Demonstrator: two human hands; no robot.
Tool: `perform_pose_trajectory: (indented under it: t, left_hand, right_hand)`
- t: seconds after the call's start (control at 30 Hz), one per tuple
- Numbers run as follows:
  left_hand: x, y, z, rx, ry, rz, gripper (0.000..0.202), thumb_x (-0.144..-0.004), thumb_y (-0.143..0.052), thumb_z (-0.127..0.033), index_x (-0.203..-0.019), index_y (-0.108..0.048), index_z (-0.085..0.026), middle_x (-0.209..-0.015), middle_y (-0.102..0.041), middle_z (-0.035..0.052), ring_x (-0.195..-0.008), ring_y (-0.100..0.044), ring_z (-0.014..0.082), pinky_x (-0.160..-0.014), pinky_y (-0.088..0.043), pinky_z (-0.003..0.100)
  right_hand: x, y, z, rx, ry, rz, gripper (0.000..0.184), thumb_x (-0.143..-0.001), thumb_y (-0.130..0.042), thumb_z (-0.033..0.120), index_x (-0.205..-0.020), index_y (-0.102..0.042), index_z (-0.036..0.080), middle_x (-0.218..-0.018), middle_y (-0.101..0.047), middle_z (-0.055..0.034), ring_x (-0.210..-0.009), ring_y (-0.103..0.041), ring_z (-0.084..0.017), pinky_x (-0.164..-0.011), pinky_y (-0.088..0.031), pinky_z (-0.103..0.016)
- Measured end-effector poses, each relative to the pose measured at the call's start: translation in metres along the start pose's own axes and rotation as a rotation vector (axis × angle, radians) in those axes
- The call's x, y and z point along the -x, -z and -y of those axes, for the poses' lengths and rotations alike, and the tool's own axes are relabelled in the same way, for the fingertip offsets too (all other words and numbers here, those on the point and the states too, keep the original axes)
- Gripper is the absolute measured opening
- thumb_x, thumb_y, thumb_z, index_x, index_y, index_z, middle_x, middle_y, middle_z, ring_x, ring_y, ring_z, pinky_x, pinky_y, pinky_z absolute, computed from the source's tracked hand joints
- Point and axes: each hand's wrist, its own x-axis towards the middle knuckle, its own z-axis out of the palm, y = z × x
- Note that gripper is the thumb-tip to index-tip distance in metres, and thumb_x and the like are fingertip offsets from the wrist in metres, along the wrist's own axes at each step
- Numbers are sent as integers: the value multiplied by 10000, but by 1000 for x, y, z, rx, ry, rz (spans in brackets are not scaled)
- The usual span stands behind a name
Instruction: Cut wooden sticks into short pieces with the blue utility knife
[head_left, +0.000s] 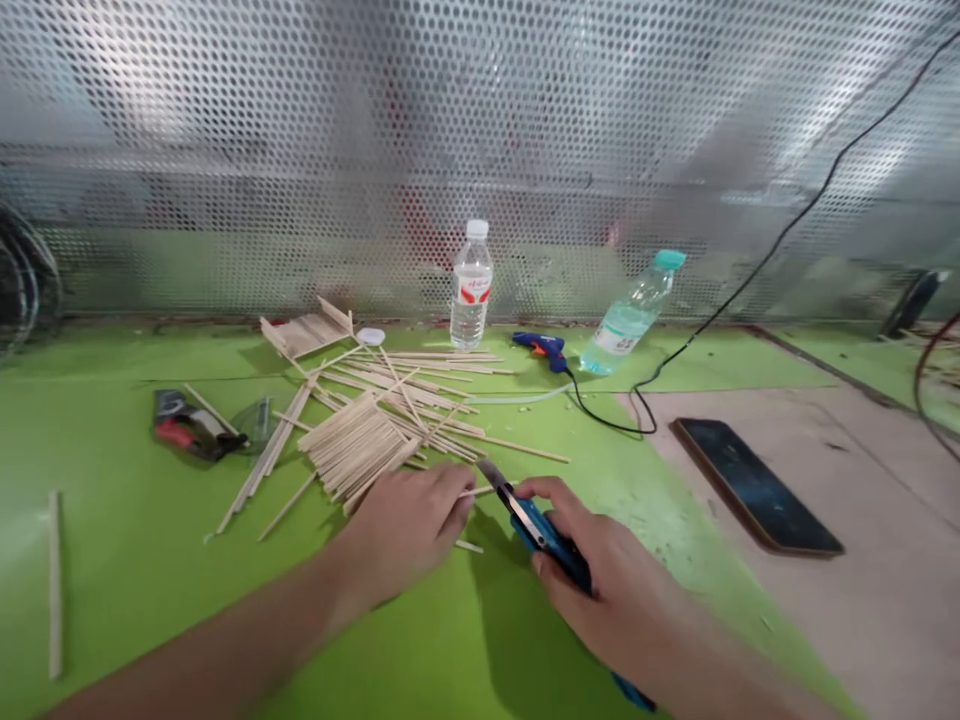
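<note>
My right hand (611, 570) is wrapped round a blue utility knife (551, 540), its blade out and pointing up and to the left. Beside the blade, a thin wooden stick (480, 491) juts out from my left hand (416, 520), whose fingers are closed on it. Just behind my left hand lies a flat panel of sticks (356, 445) set side by side. Loose wooden sticks (442, 385) spread out in a pile around and beyond that panel. A small stick-built piece with raised sides (307, 333) stands at the back left.
A blue glue gun (541, 347) with a black cord lies near a tilted green-capped bottle (626, 320) and an upright water bottle (471, 290). A phone (757, 485) rests on the right. A black and red tool (196, 428) and a single stick (55, 585) are left. Perforated metal sheet (300, 150) stands behind.
</note>
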Motion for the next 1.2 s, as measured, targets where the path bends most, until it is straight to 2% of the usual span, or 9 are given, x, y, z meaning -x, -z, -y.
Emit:
perform_pose_trajectory:
  t: [0.17, 0.37, 0.57, 0.7, 0.77, 0.83, 0.93, 1.0, 1.2]
  left_hand:
    - [2, 2, -1, -78, 11, 33, 254, -1039, -369, -283, -1007, -614, -225, -805, -705, -1, -618, -651, 156, -546, -446, 275]
    - [3, 3, -2, -107, 30, 45, 258, -1038, -373, -314, -974, -606, -225, -756, -685, -4, -568, -613, 151, -506, -387, 266]
    - [3, 1, 0, -100, 21, 39, 304, -1040, -331, -317, -867, -562, -219, -660, -630, -9, -501, -565, 142, -460, -377, 253]
    - [3, 0, 2, -49, 12, 50, 282, -1021, -340, -262, -846, -556, -217, -647, -626, -5, -498, -583, 137, -453, -405, 249]
    - [3, -1, 2, -41, 9, 49, 235, -993, -373, -220, -854, -563, -215, -670, -643, -1, -523, -611, 140, -465, -425, 251]
    - [3, 0, 2, -34, 14, 53, 213, -975, -391, -200, -859, -570, -214, -680, -653, -2, -536, -627, 141, -471, -436, 248]
    - [2, 2, 0, -33, 12, 52, 213, -967, -401, -190, -853, -580, -209, -704, -675, -3, -556, -641, 139, -491, -453, 247]
    - [2, 3, -1, -51, -1, 43, 197, -963, -423, -190, -855, -588, -207, -729, -689, -1, -577, -647, 142, -515, -459, 255]
    - [1, 4, -1, -55, 13, 49, 246, -1001, -398, -235, -869, -604, -210, -683, -661, -15, -547, -617, 134, -502, -435, 248]
  right_hand:
    - [11, 1, 0, 21, 21, 50, 490, -964, -441, 294, -1449, -403, 352, -848, -685, 11, -693, -654, -172, -494, -345, -248]
    - [11, 5, 7, -14, 44, 67, 514, -940, -465, 282, -1448, -475, 357, -916, -728, -8, -717, -689, -183, -518, -424, -257]
    - [14, -10, -4, -78, 95, -47, 499, -941, -506, 282, -1432, -550, 362, -1170, -727, -57, -991, -712, -249, -715, -549, -320]
    - [11, -4, 0, -179, 94, -23, 497, -945, -529, 280, -1430, -567, 383, -1283, -689, -47, -1121, -670, -262, -868, -558, -377]
    - [10, 3, 5, -239, 59, 41, 513, -944, -546, 297, -1450, -545, 387, -1258, -694, -43, -1055, -686, -241, -858, -567, -368]
    - [10, 7, 9, -307, 12, 128, 537, -955, -551, 331, -1484, -492, 398, -1175, -711, -33, -863, -705, -184, -741, -580, -311]
    - [13, 4, 6, -376, -26, 185, 541, -977, -534, 402, -1509, -439, 428, -1134, -702, -13, -619, -637, -100, -582, -545, -246]
    - [16, -1, 1, -388, -56, 183, 540, -972, -537, 457, -1504, -449, 434, -1132, -692, -16, -589, -618, -93, -553, -530, -241]
    - [8, 3, -3, -514, -182, 208, 580, -929, -564, 581, -1475, -502, 397, -868, -655, 1, -694, -634, -147, -565, -489, -238]
